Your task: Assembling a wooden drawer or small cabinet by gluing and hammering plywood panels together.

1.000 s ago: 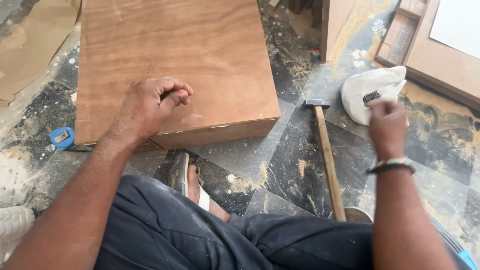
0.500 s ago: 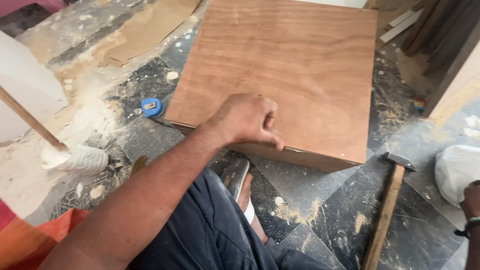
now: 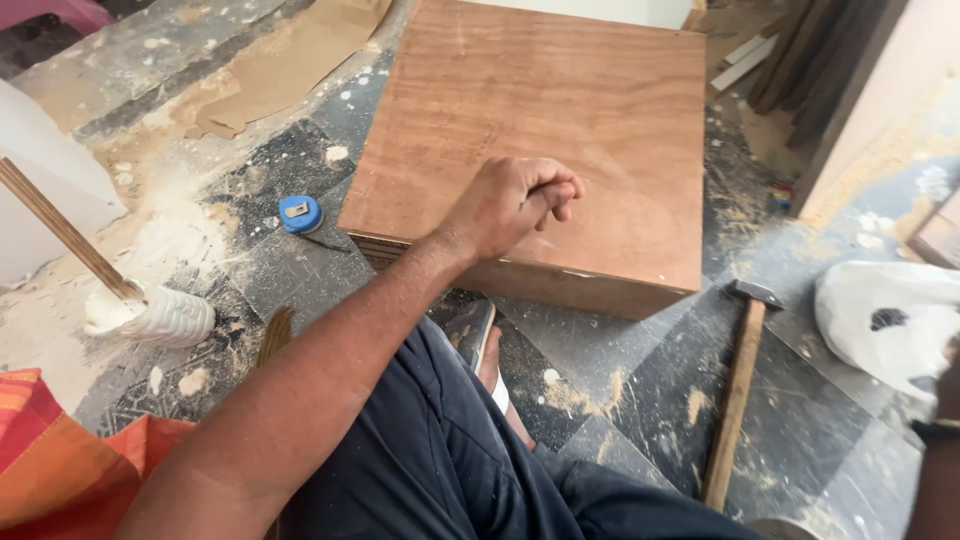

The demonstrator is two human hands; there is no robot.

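My left hand (image 3: 515,205) rests on the near edge of a flat brown plywood box (image 3: 560,100) lying on the floor. Its fingers are curled, with the tips pinched together; I cannot tell if something tiny is between them. My right hand (image 3: 950,380) only shows as a sliver at the right frame edge, wearing a dark wristband, close to a white plastic bag (image 3: 880,320). A wooden-handled hammer (image 3: 735,390) lies on the floor between the box and that bag, touched by neither hand.
A blue tape measure (image 3: 300,213) lies left of the box. A stick in a white ribbed holder (image 3: 150,315) sits in sawdust at left, an orange cloth (image 3: 50,450) at the lower left. My sandalled foot (image 3: 480,345) is in front of the box. Brown paper (image 3: 290,60) lies beyond.
The view has swung left and then slightly back. My left hand stays on the box edge. My right hand, raised near the bag a second ago, has slid almost out of view.
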